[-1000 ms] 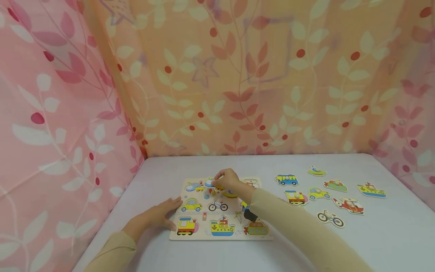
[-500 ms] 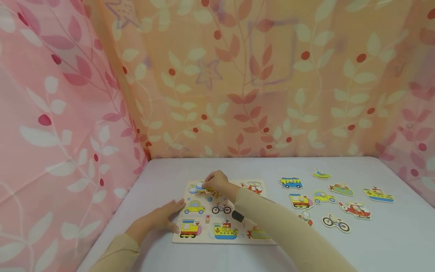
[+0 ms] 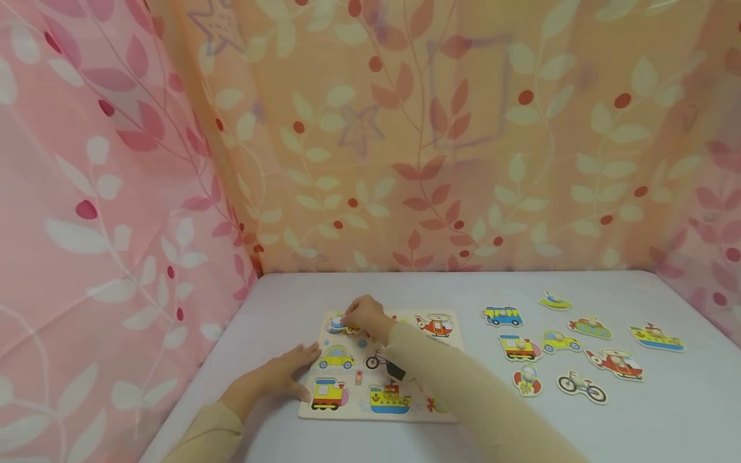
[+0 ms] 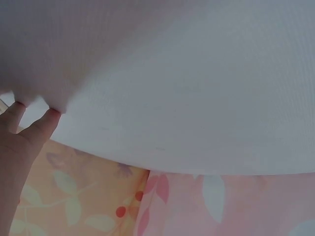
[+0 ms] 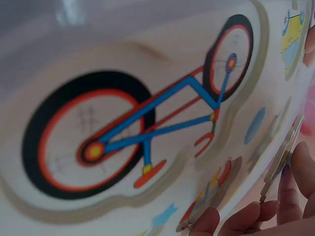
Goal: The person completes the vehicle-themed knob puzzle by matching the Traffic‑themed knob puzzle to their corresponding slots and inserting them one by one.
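The wooden puzzle board (image 3: 370, 417) lies on the table, with vehicle pictures in its recesses. My right hand (image 3: 366, 316) pinches an airplane puzzle piece (image 3: 336, 325) over the airplane picture at the board's upper left. Fingers cover much of the piece; in the right wrist view it appears edge-on, tilted beside the board's surface. Whether it touches the recess I cannot tell. Below the right forearm, the bicycle picture (image 5: 162, 118) is partly covered in the head view. My left hand (image 3: 283, 373) rests at the board's left edge, fingers spread and thumb near the train picture (image 3: 330, 394).
Right of the board lie several loose knobbed pieces: a bus (image 3: 502, 316), train (image 3: 520, 348), car (image 3: 560, 341), rocket (image 3: 527, 379), bicycle (image 3: 582, 388), helicopter (image 3: 616, 365), submarine (image 3: 590, 326), ship (image 3: 657, 337) and small boat (image 3: 555, 301). Patterned curtains (image 3: 405, 161) enclose the table.
My right hand has carried the airplane piece leftward from the board's upper middle to its upper-left picture. The left hand stays at the board's edge. The head view has shifted slightly.
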`<state>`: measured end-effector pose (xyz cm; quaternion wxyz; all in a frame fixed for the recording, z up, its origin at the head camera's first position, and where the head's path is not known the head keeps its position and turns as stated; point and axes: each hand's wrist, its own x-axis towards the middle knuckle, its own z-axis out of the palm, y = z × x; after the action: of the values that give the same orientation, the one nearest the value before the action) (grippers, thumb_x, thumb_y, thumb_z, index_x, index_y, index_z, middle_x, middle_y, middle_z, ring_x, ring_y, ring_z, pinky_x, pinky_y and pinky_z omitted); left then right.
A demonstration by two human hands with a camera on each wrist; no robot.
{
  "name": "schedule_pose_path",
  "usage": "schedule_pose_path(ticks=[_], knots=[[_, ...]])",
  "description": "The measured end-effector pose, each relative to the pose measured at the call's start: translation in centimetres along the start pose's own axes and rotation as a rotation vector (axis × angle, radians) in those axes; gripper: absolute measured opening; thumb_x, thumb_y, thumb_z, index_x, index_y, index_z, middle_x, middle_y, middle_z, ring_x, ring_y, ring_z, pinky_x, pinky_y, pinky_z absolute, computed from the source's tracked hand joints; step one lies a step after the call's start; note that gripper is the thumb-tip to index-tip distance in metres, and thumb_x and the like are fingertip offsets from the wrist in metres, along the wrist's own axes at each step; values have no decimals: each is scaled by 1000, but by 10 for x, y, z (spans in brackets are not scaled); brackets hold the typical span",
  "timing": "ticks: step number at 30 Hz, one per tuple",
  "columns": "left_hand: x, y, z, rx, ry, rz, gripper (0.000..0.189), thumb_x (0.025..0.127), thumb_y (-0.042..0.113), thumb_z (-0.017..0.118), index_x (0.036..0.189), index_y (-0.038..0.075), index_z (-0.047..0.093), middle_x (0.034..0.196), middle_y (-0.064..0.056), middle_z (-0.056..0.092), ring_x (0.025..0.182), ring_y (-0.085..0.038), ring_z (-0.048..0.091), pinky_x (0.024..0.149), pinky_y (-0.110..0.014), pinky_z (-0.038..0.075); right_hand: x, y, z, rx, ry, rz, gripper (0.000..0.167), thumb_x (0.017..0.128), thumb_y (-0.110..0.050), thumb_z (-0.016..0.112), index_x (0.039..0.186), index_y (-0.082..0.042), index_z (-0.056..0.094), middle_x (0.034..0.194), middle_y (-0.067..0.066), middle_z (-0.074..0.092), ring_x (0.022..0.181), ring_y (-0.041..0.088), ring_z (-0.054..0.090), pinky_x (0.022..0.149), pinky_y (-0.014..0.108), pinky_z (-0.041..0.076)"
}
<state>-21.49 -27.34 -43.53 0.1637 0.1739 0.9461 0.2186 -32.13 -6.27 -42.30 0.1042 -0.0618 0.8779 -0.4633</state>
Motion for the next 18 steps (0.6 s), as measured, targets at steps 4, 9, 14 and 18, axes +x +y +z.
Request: schedule_pose_path(ticks=[4, 9, 14, 18], knots=[[1, -1, 3, -7, 7, 5, 89, 73, 32, 83, 147, 4, 40, 156, -13, 29, 143, -44, 17, 106, -70, 16, 0, 2, 4, -10, -2, 7, 16, 80, -20, 81, 79, -10, 68, 78, 3, 62, 71, 19, 57, 59, 30, 50], [2, 0, 7, -8, 4, -6, 89, 73, 33, 83, 147, 6, 42, 156, -11, 30, 143, -44, 18, 104, -73, 16, -6, 1, 5, -44, -5, 17, 16, 81, -18, 80, 78, -9, 67, 77, 3, 62, 72, 19, 58, 63, 32, 50], [3, 1, 7, 12, 7, -7, 88, 73, 34, 82, 147, 7, 42, 156, -11, 31, 143, -44, 18, 105, -71, 18, -7, -3, 4, -59, -29, 30, 16, 81, -17, 80, 75, -9, 67, 78, 3, 61, 74, 19, 55, 61, 29, 48], [2, 2, 3, 25, 11, -23, 88, 73, 33, 83, 146, 6, 43, 156, -11, 31, 143, -44, 19, 105, -71, 20, -1, -6, 6, -55, -53, 13, 16, 81, -14, 80, 73, -9, 68, 77, 4, 61, 77, 21, 53, 60, 28, 48]])
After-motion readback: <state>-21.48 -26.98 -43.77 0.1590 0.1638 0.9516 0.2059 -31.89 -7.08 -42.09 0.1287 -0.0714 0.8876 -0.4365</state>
